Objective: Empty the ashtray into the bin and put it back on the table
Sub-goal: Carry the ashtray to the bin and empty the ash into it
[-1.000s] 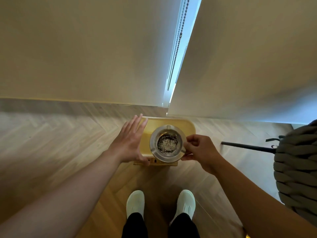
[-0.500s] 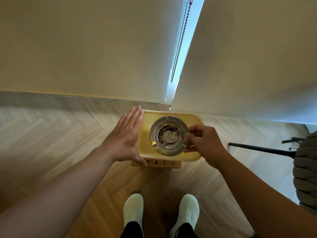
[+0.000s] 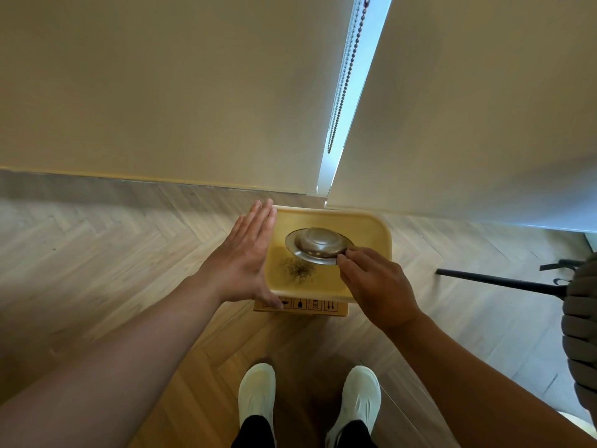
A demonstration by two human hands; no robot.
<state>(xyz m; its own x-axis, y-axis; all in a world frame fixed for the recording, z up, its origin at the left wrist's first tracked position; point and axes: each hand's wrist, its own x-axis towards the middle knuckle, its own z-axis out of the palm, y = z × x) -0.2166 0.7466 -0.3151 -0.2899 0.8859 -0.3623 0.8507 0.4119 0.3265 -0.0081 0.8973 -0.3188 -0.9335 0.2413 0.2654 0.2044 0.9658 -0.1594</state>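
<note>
A round metal ashtray (image 3: 318, 244) hangs upside down over the yellow bin (image 3: 371, 226), its base facing me. My right hand (image 3: 374, 282) pinches its near rim. A blurred clump of ash (image 3: 297, 270) falls below it inside the bin. My left hand (image 3: 245, 253) lies flat against the bin's left rim, fingers straight and together, thumb at the near corner. The table is out of view.
The bin stands on a cardboard box (image 3: 303, 305) on herringbone wood floor, against a wall with roller blinds and a bead chain (image 3: 347, 72). A black rod (image 3: 497, 281) and a chunky knitted grey object (image 3: 581, 318) are at right. My white shoes (image 3: 258, 392) stand below.
My right hand has turned the ashtray from upright to upside down over the bin, and the ash is dropping out. My left hand stays on the bin's left edge.
</note>
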